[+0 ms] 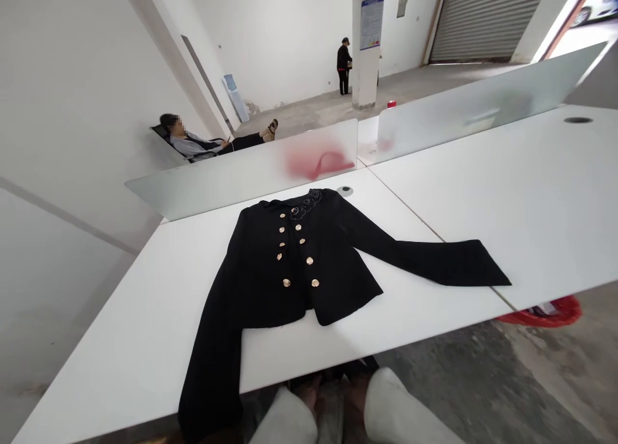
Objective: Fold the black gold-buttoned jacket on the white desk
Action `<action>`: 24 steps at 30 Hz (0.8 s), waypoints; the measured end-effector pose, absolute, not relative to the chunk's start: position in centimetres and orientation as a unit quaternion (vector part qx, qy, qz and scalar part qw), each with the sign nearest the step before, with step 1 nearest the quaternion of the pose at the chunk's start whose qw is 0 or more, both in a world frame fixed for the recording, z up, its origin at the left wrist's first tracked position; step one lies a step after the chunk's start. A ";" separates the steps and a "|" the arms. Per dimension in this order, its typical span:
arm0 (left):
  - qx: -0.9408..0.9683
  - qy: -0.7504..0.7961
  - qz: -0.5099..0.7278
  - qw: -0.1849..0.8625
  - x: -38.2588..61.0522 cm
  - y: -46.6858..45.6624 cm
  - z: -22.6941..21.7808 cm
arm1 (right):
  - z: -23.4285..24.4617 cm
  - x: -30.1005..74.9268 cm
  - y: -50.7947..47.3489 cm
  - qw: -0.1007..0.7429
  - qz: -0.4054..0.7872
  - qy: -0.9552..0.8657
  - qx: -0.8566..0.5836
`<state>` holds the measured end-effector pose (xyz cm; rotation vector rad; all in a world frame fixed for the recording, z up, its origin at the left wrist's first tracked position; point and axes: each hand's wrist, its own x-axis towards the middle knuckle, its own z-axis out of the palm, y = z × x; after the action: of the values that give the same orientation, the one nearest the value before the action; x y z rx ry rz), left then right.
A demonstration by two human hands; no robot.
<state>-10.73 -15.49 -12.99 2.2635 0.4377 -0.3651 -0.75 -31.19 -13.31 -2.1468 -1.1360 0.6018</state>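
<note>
A black jacket [299, 264] with two rows of gold buttons lies face up and spread flat on a white table [145, 315]. Its collar points away from me. One sleeve [434, 260] stretches out to the right across the seam between two tabletops. The other sleeve [212, 360] runs down to the near table edge and hangs over it. Neither of my hands is in view. Below the table edge I see only two pale trouser legs [386, 405] and feet.
A frosted divider [232, 177] stands along the table's far edge with something red behind it. A red basin [545, 312] sits on the floor at right. One person reclines in a chair [193, 141] at back left; another stands by a pillar [344, 64].
</note>
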 end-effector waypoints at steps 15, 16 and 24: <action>0.965 0.044 0.171 0.196 -0.3 -10.9 -1.5 | -5.0 12.9 -32.6 0.395 -0.029 -0.296 -0.869; 0.967 0.046 0.169 0.187 0.2 -11.1 -1.8 | -4.6 12.7 -32.2 0.394 -0.041 -0.287 -0.872; 0.975 0.001 0.154 0.158 -3.0 -8.8 -2.3 | -1.5 13.0 -34.2 0.203 -0.150 -0.319 -0.914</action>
<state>-3.02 -8.78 -2.33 2.7897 0.0023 0.4392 12.96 -34.23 -1.53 -2.5499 -0.8890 -0.4175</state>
